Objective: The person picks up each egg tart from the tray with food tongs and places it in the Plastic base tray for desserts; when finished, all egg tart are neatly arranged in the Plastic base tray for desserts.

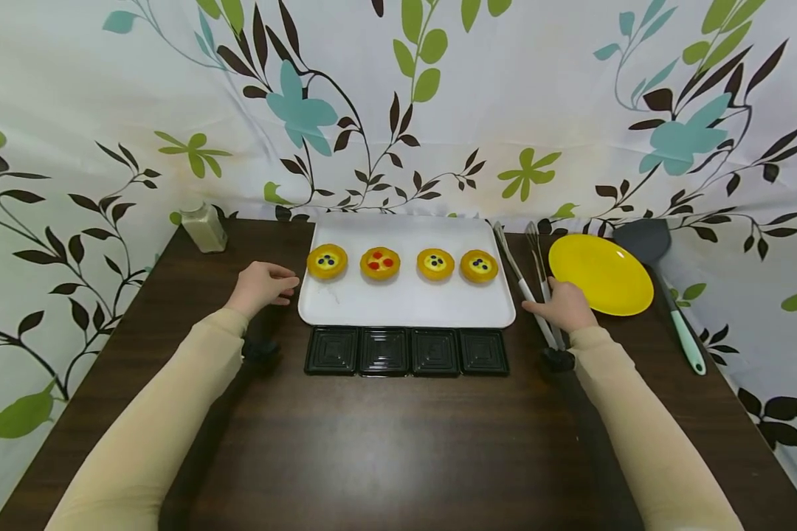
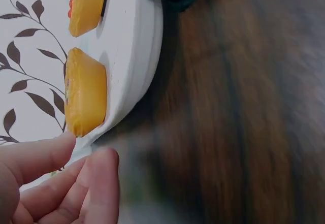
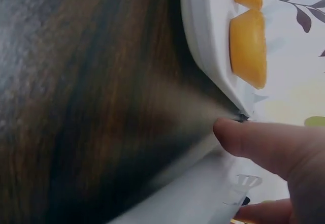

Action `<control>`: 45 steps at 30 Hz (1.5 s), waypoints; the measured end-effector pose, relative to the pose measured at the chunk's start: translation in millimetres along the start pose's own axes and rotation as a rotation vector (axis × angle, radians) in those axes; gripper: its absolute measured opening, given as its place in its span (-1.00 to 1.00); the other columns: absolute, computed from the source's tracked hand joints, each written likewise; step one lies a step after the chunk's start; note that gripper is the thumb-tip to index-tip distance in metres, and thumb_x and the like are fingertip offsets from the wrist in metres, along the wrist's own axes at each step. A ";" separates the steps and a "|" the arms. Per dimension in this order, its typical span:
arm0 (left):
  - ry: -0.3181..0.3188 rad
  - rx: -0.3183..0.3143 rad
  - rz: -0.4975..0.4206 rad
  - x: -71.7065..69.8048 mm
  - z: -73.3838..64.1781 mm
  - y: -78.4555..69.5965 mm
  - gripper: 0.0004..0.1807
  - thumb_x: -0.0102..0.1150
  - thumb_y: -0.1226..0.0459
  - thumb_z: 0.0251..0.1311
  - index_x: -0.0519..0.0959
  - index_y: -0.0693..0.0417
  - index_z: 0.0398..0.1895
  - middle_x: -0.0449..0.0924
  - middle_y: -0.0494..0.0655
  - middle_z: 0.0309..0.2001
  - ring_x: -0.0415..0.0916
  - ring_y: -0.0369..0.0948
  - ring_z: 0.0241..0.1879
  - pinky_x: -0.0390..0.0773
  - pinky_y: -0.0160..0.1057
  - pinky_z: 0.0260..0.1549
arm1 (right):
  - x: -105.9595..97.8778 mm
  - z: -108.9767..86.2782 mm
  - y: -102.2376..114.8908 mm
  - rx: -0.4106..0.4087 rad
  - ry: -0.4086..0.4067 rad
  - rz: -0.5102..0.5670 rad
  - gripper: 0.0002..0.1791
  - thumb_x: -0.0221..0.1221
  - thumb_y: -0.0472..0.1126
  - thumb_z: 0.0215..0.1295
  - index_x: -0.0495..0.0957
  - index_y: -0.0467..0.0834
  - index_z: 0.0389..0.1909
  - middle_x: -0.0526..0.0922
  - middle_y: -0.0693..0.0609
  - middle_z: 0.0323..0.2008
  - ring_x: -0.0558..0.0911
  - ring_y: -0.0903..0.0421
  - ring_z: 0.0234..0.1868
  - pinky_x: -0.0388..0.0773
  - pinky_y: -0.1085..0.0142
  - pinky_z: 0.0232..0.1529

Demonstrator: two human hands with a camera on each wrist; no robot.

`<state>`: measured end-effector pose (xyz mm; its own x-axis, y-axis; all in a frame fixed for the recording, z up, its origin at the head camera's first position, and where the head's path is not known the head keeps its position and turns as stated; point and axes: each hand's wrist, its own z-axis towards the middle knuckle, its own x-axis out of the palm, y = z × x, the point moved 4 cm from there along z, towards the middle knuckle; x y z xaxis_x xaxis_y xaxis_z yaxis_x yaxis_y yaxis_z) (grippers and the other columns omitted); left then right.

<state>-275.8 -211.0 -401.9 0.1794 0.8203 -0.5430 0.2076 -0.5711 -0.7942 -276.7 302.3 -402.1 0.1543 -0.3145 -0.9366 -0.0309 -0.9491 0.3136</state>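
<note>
My left hand [image 1: 261, 287] hovers at the left edge of the white tray [image 1: 405, 310], thumb and fingers loosely bent around nothing. Close to it on the tray sits a toy-like tart with dark blue berries [image 1: 327, 262]. A tart with red pieces [image 1: 380, 263] follows, then two more blue-berry tarts [image 1: 435, 264]. On the tray's right, my right hand [image 1: 567, 306] spans a pair of tongs [image 1: 525, 284] lying with their arms spread. In the right wrist view the thumb [image 3: 254, 140] and fingers stand apart around the pale handle; whether they touch it is unclear.
Black square dishes [image 1: 435, 352] line up along the tray's front edge. At the right are a yellow plate [image 1: 601, 274] and a grey spatula [image 1: 644, 240] with a mint handle. A glass jar [image 1: 204, 227] stands back left, before a leaf-patterned cloth [image 1: 372, 88].
</note>
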 end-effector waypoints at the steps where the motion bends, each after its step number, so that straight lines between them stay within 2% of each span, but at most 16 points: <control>1: 0.008 -0.021 -0.046 1.4 1.6 0.8 -0.56 0.07 0.25 0.34 0.43 0.44 0.14 0.48 0.37 0.07 0.62 -0.07 -0.19 0.69 -0.22 -0.24 | 1.4 2.1 -0.4 0.004 -0.002 -0.006 -0.03 0.23 0.08 0.16 0.11 -0.62 0.27 0.31 -0.59 0.14 0.44 -0.38 0.05 0.46 -0.18 0.09; 4: 0.024 -0.065 -0.124 5.7 7.1 2.3 -0.56 0.10 0.26 0.32 0.43 0.44 0.13 0.46 0.36 0.09 0.61 -0.22 -0.28 0.69 -0.27 -0.27 | 4.6 6.8 0.2 0.020 -0.007 -0.015 -0.03 0.22 0.08 0.16 0.11 -0.62 0.26 0.31 -0.60 0.13 0.43 -0.39 0.06 0.45 -0.18 0.10; 6: 0.029 -0.082 -0.139 7.8 10.5 2.6 -0.55 0.12 0.26 0.31 0.43 0.44 0.13 0.46 0.36 0.09 0.61 -0.23 -0.28 0.69 -0.27 -0.27 | 6.3 9.5 0.3 0.038 -0.011 -0.010 -0.03 0.22 0.07 0.16 0.10 -0.62 0.26 0.30 -0.60 0.14 0.41 -0.40 0.08 0.43 -0.19 0.12; 13: 0.014 -0.143 -0.126 13.8 18.9 3.9 -0.54 0.11 0.24 0.32 0.44 0.40 0.16 0.42 0.29 0.13 0.53 0.02 0.00 0.66 -0.27 -0.19 | 9.1 15.4 3.7 0.105 -0.021 0.031 -0.03 0.19 0.09 0.19 0.06 -0.61 0.28 0.24 -0.59 0.19 0.35 -0.41 0.14 0.36 -0.20 0.20; 21: -0.016 -0.131 -0.083 17.1 19.0 -1.1 -0.59 0.12 0.30 0.30 0.46 0.42 0.13 0.44 0.31 0.10 0.53 0.08 0.03 0.67 -0.25 -0.21 | 7.5 19.3 6.9 0.112 -0.069 0.032 -0.05 0.18 0.09 0.21 0.09 -0.63 0.26 0.27 -0.59 0.15 0.36 -0.41 0.12 0.35 -0.20 0.20; 25: -0.018 -0.140 -0.082 18.2 21.1 -0.7 -0.59 0.12 0.30 0.30 0.46 0.41 0.13 0.44 0.30 0.09 0.53 0.08 0.04 0.66 -0.25 -0.21 | 9.0 20.8 3.4 0.110 -0.100 0.071 -0.10 0.18 0.03 0.20 0.11 -0.63 0.25 0.28 -0.59 0.15 0.34 -0.42 0.13 0.33 -0.21 0.20; 30: -0.018 -0.152 -0.081 17.4 23.8 2.7 -0.58 0.11 0.31 0.30 0.44 0.42 0.15 0.43 0.32 0.10 0.52 0.10 0.05 0.64 -0.22 -0.17 | 10.2 21.5 -5.7 0.112 -0.172 0.174 -0.18 0.17 -0.04 0.19 0.16 -0.58 0.25 0.34 -0.55 0.11 0.37 -0.36 0.04 0.37 -0.20 0.16; 35: -0.020 -0.146 -0.072 17.5 26.2 4.1 -0.58 0.11 0.32 0.30 0.44 0.43 0.14 0.42 0.33 0.10 0.54 0.10 0.01 0.64 -0.21 -0.17 | 4.1 15.4 -13.1 0.122 -0.252 0.177 -0.19 0.15 0.00 0.18 0.20 -0.51 0.26 0.37 -0.50 0.09 0.37 -0.32 0.02 0.36 -0.20 0.14; 38: -0.019 -0.147 -0.067 17.8 27.8 5.1 -0.59 0.11 0.32 0.30 0.45 0.43 0.13 0.42 0.33 0.10 0.55 0.10 -0.01 0.65 -0.21 -0.18 | -0.1 10.4 -16.7 0.117 -0.267 0.174 -0.20 0.13 0.04 0.20 0.22 -0.48 0.26 0.41 -0.46 0.06 0.40 -0.29 -0.05 0.41 -0.19 0.06; 41: -0.013 -0.146 -0.057 18.5 28.1 4.4 -0.60 0.10 0.32 0.31 0.45 0.44 0.12 0.41 0.33 0.10 0.56 0.09 -0.02 0.64 -0.20 -0.17 | -4.4 3.2 -21.2 0.105 -0.254 0.176 -0.20 0.11 0.08 0.21 0.22 -0.45 0.25 0.45 -0.40 -0.03 0.43 -0.24 -0.17 0.49 -0.13 -0.11; 45: -0.003 -0.156 -0.027 18.1 25.9 1.4 -0.60 0.08 0.31 0.32 0.45 0.42 0.12 0.42 0.31 0.08 0.57 0.07 -0.04 0.64 -0.19 -0.15 | -11.7 -10.3 -25.8 0.084 -0.235 0.192 -0.22 0.07 0.09 0.22 0.17 -0.39 0.25 0.48 -0.34 -0.16 0.46 -0.18 -0.30 0.51 0.07 -0.34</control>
<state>-297.2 -196.2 -419.9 0.1689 0.8353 -0.5232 0.3594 -0.5465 -0.7564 -267.6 330.7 -397.6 -0.0944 -0.4748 -0.8750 -0.1199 -0.8671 0.4834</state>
